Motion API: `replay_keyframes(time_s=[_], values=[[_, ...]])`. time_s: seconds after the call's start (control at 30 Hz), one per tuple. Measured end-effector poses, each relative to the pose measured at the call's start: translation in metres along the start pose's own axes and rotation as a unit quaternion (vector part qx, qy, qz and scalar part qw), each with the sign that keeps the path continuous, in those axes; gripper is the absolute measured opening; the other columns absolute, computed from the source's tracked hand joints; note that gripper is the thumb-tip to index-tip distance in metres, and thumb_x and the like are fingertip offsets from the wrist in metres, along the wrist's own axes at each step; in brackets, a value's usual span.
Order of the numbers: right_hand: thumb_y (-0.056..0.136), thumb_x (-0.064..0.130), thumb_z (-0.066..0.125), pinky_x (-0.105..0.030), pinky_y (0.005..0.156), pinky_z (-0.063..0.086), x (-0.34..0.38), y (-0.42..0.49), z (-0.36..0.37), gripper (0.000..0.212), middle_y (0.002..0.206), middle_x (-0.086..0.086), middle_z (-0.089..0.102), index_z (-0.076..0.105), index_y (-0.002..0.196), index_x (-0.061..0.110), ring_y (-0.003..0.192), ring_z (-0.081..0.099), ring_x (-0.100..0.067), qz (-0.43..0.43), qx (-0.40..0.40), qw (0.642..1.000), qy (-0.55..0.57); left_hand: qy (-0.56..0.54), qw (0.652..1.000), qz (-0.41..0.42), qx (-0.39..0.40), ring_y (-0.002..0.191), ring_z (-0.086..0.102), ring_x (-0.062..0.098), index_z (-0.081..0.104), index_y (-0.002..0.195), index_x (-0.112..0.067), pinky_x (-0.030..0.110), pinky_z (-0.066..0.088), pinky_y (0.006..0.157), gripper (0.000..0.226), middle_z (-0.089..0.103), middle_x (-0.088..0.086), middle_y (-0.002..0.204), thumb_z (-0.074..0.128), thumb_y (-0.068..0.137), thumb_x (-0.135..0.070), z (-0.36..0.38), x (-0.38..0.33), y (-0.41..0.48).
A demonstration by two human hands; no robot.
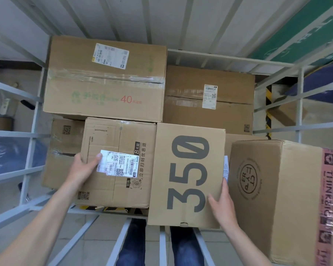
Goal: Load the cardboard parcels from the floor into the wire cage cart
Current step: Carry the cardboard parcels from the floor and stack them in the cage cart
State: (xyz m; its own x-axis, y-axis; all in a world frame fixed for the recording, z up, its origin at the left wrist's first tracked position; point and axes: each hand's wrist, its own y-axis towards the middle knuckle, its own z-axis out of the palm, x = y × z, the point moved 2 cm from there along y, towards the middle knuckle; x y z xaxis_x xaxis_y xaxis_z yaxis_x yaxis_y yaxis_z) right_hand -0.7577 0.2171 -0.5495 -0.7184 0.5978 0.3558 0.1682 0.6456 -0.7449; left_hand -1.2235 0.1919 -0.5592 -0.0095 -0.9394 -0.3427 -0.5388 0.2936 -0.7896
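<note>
I look down into the wire cage cart [33, 131], which holds several cardboard parcels. My left hand [83, 167] grips the left edge of a parcel with a white shipping label [121, 169], thumb on its top face. My right hand [222, 204] lies with straight fingers against the right edge of the parcel printed "350" [188, 173], which overhangs the cart's near edge. Behind them sit a large box marked "40" [106, 79] and a plain brown box with a small label [210, 98].
A big box with pink tape [283, 198] stands at the right, close to my right hand. A lower box [63, 150] lies at the left under my left hand. The cart's grey bars [277, 104] enclose the sides. My legs [131, 244] show below.
</note>
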Motion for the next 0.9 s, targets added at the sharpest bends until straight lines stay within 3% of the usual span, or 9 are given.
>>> replay_keyframes(time_s=[0.2,0.33,0.43,0.53,0.6,0.63,0.7,0.8,0.9], values=[[0.096,0.018,0.059,-0.035,0.113,0.034,0.006,0.001,-0.016,0.088,0.163,0.002,0.027,-0.001,0.160,0.026,0.144,0.036,-0.022,0.008,0.013,1.000,-0.017,0.050,0.998,0.033,-0.011,0.114,0.060,0.023,0.044,0.126,-0.033,0.053,0.047,0.101,0.079,0.062,-0.007,0.123,0.065,0.066,-0.080,0.007,0.006,-0.004],[0.096,0.022,0.060,-0.031,0.119,0.023,0.029,-0.013,-0.027,0.088,0.166,0.007,0.015,-0.001,0.160,0.028,0.150,0.021,-0.012,-0.002,0.039,0.999,-0.002,0.042,0.999,0.001,0.025,0.132,0.048,0.032,0.029,0.147,-0.024,0.056,0.037,0.109,0.088,0.050,0.005,0.146,0.069,0.078,-0.062,0.003,0.011,-0.001],[0.098,0.025,0.059,-0.027,0.120,0.017,0.056,-0.048,-0.058,0.065,0.163,0.016,0.018,0.027,0.153,0.035,0.148,0.015,0.002,-0.077,0.032,0.996,0.014,0.120,0.991,0.007,-0.066,0.143,0.027,0.042,0.019,0.151,-0.013,0.059,0.028,0.113,0.089,0.031,0.017,0.156,0.064,0.084,-0.051,0.018,-0.009,-0.024],[0.097,0.018,0.060,-0.032,0.113,0.027,0.069,-0.090,-0.132,0.048,0.138,0.052,0.031,0.048,0.132,0.048,0.140,0.024,0.015,-0.121,-0.077,0.988,0.062,0.107,0.981,0.135,-0.088,0.144,0.027,0.034,0.030,0.151,-0.014,0.053,0.027,0.113,0.066,0.030,0.013,0.157,0.057,0.095,-0.034,0.067,-0.060,-0.096],[0.093,0.023,0.063,-0.030,0.110,0.023,0.058,-0.109,-0.189,0.042,0.134,0.055,0.033,0.052,0.127,0.045,0.140,0.030,0.007,-0.101,-0.243,0.961,0.083,0.048,0.979,0.196,0.010,0.140,0.037,0.024,0.042,0.145,-0.024,0.044,0.032,0.112,0.051,0.043,0.002,0.150,0.058,0.097,-0.025,0.114,-0.091,-0.156],[0.087,0.035,0.062,-0.026,0.109,0.023,0.044,-0.113,-0.215,0.045,0.141,0.043,0.038,0.050,0.128,0.046,0.141,0.034,-0.003,-0.077,-0.333,0.936,0.087,0.028,0.972,0.214,0.088,0.137,0.042,0.017,0.046,0.139,-0.033,0.039,0.034,0.112,0.045,0.048,-0.006,0.145,0.059,0.096,-0.026,0.139,-0.102,-0.185],[0.067,0.059,0.053,-0.023,0.111,0.027,0.012,-0.110,-0.250,0.077,0.151,0.000,0.046,0.042,0.141,0.040,0.139,0.041,-0.028,0.018,-0.429,0.897,0.107,0.032,0.946,0.222,0.232,0.135,0.040,0.001,0.043,0.135,-0.050,0.035,0.034,0.114,0.046,0.046,-0.023,0.142,0.061,0.093,-0.041,0.191,-0.115,-0.239],[0.043,0.077,0.054,-0.047,0.115,0.028,-0.049,-0.083,-0.268,0.126,0.151,-0.017,0.043,0.034,0.153,0.018,0.137,0.042,-0.039,0.157,-0.344,0.915,0.138,0.102,0.892,0.216,0.384,0.139,0.024,-0.010,0.019,0.152,-0.049,0.023,0.023,0.115,0.081,0.026,-0.030,0.151,0.062,0.084,-0.060,0.266,-0.118,-0.294],[0.042,0.079,0.063,-0.046,0.120,0.020,-0.091,-0.059,-0.262,0.129,0.157,-0.016,0.035,0.044,0.147,0.007,0.146,0.030,-0.033,0.192,-0.211,0.956,0.069,0.127,0.861,0.147,0.470,0.146,0.016,-0.002,-0.003,0.158,-0.037,0.026,0.017,0.119,0.116,0.011,-0.018,0.161,0.067,0.071,-0.070,0.322,-0.111,-0.316]])
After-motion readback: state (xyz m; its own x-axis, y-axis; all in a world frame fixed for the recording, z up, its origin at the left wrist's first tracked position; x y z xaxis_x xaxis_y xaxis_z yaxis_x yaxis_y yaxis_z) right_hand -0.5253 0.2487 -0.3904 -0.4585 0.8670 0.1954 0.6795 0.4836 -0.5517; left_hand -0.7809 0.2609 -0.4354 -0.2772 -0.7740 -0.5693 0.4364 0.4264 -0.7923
